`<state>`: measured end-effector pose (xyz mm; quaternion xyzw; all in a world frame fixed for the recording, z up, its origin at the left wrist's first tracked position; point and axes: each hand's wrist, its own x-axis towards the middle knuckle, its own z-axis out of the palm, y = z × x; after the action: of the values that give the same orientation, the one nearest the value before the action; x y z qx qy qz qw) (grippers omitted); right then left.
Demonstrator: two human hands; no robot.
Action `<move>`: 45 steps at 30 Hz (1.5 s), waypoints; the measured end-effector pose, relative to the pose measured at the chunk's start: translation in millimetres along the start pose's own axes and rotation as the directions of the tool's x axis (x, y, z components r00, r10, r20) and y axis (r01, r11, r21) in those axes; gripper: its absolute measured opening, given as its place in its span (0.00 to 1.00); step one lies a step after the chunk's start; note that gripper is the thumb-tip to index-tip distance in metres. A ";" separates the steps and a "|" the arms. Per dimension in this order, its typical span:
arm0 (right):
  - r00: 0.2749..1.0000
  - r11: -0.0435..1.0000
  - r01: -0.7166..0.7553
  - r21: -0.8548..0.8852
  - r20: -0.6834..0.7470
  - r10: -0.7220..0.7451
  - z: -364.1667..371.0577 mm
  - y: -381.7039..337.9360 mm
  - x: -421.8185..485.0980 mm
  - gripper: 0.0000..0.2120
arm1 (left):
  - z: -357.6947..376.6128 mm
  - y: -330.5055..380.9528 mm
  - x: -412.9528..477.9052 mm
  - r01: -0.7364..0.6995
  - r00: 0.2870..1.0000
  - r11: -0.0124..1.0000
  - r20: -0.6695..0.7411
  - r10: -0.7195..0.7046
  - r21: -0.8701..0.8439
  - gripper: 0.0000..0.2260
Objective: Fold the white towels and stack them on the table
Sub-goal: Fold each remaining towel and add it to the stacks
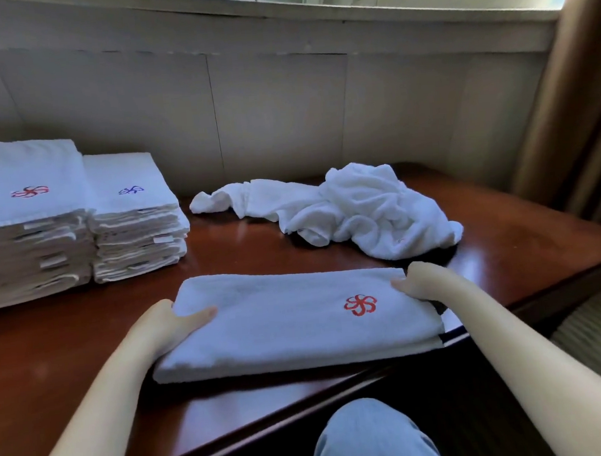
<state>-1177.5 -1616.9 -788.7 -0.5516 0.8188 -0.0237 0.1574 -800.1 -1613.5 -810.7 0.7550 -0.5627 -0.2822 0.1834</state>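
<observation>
The folded towel (292,322) lies at the front edge of the table (68,354), left hand (171,319) and right hand (416,283) each gripping an end. Uneven lifting could slide its layers apart before the stacks (76,227).

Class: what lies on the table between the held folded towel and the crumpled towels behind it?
Nothing: the head view shows only bare table between the folded towel and the crumpled towels.

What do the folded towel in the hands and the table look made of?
Folded towel: looks like terry cloth, probably cotton; fuzzy matte pile, stitched red emblem. Table: seemingly reddish-brown wood or veneer, glossy varnish; it reflects light.
</observation>
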 end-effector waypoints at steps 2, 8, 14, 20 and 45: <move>0.997 0.989 -0.039 -0.145 -0.068 0.029 5.8 -1.5 -8.8 0.25 | -0.2 3.1 -4.1 0.005 0.999 0.998 -0.049 -0.002 0.064 0.29; 0.726 0.865 0.486 -0.126 -0.493 -0.480 50.7 -15.1 -35.0 0.15 | -6.6 1.9 -9.3 -0.039 0.988 0.982 0.140 0.065 -0.186 0.41; 0.827 0.852 0.510 -0.114 -0.207 -0.523 40.3 -36.2 -11.3 0.16 | -19.6 -13.6 -4.3 -0.073 0.994 0.866 -0.107 0.022 -0.495 0.40; 0.762 0.772 0.626 -0.113 -0.121 -0.636 67.2 -113.0 -7.7 0.20 | -18.0 -25.1 -8.9 -0.042 0.884 0.440 -0.238 -0.403 -0.897 0.29; 0.834 0.464 0.244 0.852 0.060 -0.549 74.9 -163.8 -34.4 0.19 | -14.7 -15.9 -18.9 -0.061 0.966 0.865 0.189 0.176 -0.497 0.23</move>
<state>-997.7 -1639.3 -817.1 -0.5878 0.5200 -0.3429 0.5162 -782.8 -1591.3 -804.6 0.6108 -0.5362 -0.4875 0.3190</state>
